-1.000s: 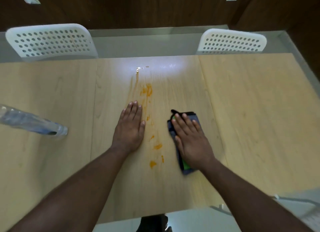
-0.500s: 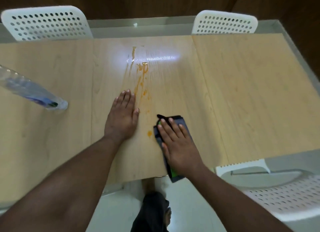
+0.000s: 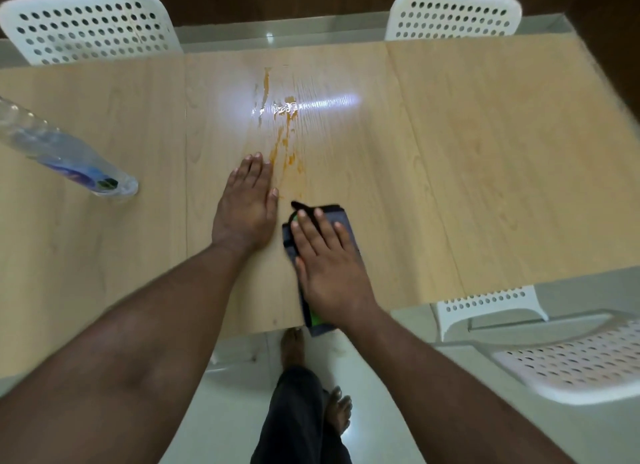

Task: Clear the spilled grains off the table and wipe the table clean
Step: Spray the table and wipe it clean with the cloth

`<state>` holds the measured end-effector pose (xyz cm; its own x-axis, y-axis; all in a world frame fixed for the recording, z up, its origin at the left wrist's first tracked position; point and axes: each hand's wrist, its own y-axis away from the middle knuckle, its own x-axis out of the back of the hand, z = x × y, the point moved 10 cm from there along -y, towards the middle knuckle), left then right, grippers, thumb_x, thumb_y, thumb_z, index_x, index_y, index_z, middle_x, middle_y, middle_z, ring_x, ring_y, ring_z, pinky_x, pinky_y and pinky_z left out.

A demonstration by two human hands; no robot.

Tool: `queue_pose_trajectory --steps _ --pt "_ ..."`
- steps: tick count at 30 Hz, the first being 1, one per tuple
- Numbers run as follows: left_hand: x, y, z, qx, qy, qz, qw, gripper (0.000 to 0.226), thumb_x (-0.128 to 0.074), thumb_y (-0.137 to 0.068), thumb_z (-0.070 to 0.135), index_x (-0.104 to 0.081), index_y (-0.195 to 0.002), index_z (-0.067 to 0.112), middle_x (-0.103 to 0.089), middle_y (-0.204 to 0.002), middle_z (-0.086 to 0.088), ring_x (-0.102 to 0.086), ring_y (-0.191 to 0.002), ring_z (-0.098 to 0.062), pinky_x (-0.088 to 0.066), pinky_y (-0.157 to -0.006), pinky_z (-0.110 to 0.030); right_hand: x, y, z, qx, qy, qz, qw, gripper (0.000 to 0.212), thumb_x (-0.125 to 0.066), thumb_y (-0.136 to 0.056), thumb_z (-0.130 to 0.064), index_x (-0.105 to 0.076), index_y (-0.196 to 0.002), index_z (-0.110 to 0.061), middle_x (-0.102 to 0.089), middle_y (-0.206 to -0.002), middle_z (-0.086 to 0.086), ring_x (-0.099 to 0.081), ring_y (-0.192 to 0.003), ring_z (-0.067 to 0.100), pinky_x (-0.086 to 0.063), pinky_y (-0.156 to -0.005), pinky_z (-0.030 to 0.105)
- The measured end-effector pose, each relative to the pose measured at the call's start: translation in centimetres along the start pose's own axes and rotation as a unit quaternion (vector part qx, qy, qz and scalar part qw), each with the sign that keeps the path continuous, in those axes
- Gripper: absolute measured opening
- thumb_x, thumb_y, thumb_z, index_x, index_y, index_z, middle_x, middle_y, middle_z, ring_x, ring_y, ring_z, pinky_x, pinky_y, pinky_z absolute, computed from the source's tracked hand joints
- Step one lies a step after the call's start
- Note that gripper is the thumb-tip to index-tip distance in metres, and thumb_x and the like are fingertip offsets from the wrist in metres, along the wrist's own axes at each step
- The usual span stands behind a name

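Left hand (image 3: 246,210) flat on tabletop (image 3: 485,173), palm down, fingers straight and together, grip holding nothing, just left of orange spill (image 3: 284,134). Right hand (image 3: 329,266) flat on dark cloth (image 3: 320,221), fingers straight, pressing, not curled round it. Cloth just nearer than spill, near end overhanging tabletop edge. Clear bottle (image 3: 65,155) well left of spill; label writing unreadable.

Glossy wood-grain table (image 3: 450,159), soft dark cloth (image 3: 341,218), clear plastic bottle (image 3: 69,162).
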<state>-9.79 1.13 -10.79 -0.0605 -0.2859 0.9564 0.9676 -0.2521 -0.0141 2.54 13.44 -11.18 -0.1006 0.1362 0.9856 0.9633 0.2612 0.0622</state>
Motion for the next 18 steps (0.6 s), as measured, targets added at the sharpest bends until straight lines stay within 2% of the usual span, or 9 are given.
queue_pose_trajectory --steps 3,6,10,13,18 --pt "0.1 -0.1 -0.1 0.001 0.004 -0.005 1.0 0.065 -0.022 -0.108 0.04 -0.022 -0.167 0.012 -0.017 -0.175 -0.009 -0.01 -0.162 -0.022 -0.008 -0.132 -0.04 0.2 2.9 1.7 0.011 0.005 -0.013 1.0 0.061 -0.025 -0.114 -0.038 -0.011 -0.169 -0.016 -0.003 -0.177 0.0 0.007 -0.163 0.021 -0.008 -0.132 0.047" --pt "0.2 -0.1 0.0 0.003 0.015 -0.008 1.0 0.067 -0.022 -0.107 0.04 -0.021 -0.167 0.011 -0.016 -0.175 -0.009 -0.009 -0.163 -0.023 -0.007 -0.132 -0.039 0.9 2.3 4.4 0.001 0.017 -0.019 1.0 0.061 -0.026 -0.113 -0.039 -0.014 -0.169 -0.018 -0.005 -0.177 -0.001 0.005 -0.163 0.019 -0.009 -0.132 0.048" --pt "-0.2 -0.7 -0.6 0.013 0.027 -0.02 0.999 0.066 -0.026 -0.108 0.04 -0.016 -0.168 0.013 -0.01 -0.176 -0.007 -0.004 -0.163 -0.021 -0.005 -0.132 -0.039 2.1 -4.7 7.5 -0.069 0.011 0.008 0.998 0.062 -0.022 -0.11 -0.04 -0.02 -0.168 -0.017 -0.013 -0.176 0.001 -0.005 -0.164 0.022 -0.013 -0.13 0.05" --pt "-0.2 -2.5 -1.1 0.021 0.034 -0.013 0.999 0.065 -0.034 -0.111 0.033 -0.013 -0.168 0.012 -0.007 -0.176 -0.008 -0.003 -0.163 -0.023 -0.005 -0.132 -0.04 2.7 -11.2 7.4 -0.103 0.002 0.03 0.994 0.064 -0.022 -0.109 -0.041 -0.024 -0.167 -0.015 -0.018 -0.176 0.003 -0.011 -0.163 0.026 -0.014 -0.13 0.051" --pt "1.1 -8.7 -2.9 0.021 0.026 -0.007 0.999 0.065 -0.04 -0.11 0.027 -0.017 -0.167 0.008 -0.009 -0.175 -0.013 -0.006 -0.163 -0.027 -0.006 -0.132 -0.042 2.2 -13.5 2.8 -0.025 0.0 0.015 1.0 0.063 -0.026 -0.111 -0.039 -0.019 -0.168 -0.015 -0.014 -0.176 0.003 -0.004 -0.164 0.025 -0.01 -0.131 0.049"
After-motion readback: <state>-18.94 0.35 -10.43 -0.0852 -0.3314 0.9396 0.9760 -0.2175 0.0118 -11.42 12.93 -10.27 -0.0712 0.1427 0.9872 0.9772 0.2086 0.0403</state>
